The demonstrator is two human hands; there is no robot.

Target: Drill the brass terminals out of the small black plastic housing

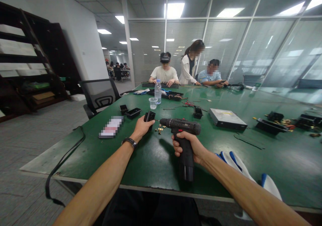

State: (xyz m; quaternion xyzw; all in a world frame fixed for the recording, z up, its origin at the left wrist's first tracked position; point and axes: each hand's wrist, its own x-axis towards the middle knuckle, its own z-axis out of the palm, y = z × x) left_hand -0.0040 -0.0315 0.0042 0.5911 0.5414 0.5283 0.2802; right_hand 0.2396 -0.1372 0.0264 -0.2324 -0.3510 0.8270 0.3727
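My right hand point(187, 145) is wrapped round the grip of a black cordless drill point(184, 127), whose chuck and bit point left. Between the fingers of my left hand point(143, 125) is a small black plastic housing point(150, 116), held tilted. The drill bit ends close to the housing's right side; whether it touches cannot be made out. Under the chuck, several small brass-coloured metal pieces point(159, 129) lie on the green table. Two similar black housings, one an open box point(133, 112), rest just beyond my left hand.
A water bottle point(158, 92) and plastic cup point(153, 103) stand ahead. An optical drive point(227, 119) and black parts point(271, 125) lie rightward. Gloves point(236, 162) are near my right forearm, a phone point(111, 127) and strap point(65, 159) leftward. Three people are at the far side.
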